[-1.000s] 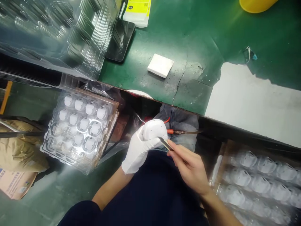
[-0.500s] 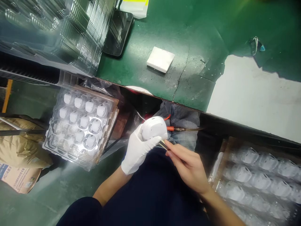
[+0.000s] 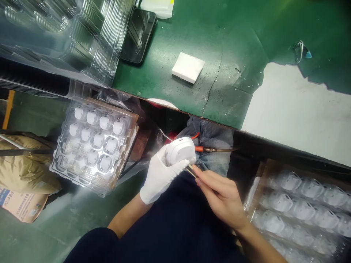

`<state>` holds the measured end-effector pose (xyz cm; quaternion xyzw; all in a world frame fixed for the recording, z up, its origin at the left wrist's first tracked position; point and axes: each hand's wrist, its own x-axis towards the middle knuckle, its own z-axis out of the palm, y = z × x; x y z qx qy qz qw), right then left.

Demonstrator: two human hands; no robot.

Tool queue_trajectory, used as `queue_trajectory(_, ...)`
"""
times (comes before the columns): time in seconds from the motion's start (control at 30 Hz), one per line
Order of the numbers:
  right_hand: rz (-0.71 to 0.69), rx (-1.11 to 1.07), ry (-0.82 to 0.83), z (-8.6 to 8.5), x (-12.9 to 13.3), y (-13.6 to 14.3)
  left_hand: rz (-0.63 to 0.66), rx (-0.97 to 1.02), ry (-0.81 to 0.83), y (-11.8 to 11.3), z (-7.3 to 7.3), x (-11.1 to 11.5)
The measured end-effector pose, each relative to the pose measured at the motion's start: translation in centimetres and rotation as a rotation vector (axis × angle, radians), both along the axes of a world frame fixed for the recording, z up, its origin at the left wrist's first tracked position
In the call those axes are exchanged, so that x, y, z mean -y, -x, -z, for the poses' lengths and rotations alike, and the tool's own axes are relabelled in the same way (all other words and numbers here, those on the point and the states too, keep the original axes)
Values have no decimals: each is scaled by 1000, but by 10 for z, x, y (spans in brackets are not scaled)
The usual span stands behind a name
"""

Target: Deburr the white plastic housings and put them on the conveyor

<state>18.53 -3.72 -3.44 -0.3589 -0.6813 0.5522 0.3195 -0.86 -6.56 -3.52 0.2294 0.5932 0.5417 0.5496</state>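
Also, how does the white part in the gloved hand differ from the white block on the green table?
The white part is rounded, while the white block is flat with straight edges. The white part is held in the gloved left hand; the white block lies on the green table. Both are white.

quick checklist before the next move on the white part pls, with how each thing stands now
1. White part held: ok, gripped in the gloved left hand.
2. Thin tool held: ok, between the fingers of the right hand.
3. Tool tip clear of the left thumb: cannot tell, they overlap in this view.
4. Both hands gloved: not ok, the right is bare.
5. White block set down: ok, lying on the green table.
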Motion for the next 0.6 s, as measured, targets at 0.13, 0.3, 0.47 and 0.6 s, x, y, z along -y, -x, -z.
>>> queue_trajectory(0.13,-10,19,-17,0,-2,-2,26,-18,19,3,-2,0)
queue_trajectory(0.3,-53,45,-29,-3,-7,-4,55,9,45,6,-1,0)
queue_trajectory(0.47,-56,57,-25,-1,-17,-10,55,88,9,6,1,-1)
queue_trajectory(0.6,137,98,97,13,-18,-9,6,178,5,4,1,-4)
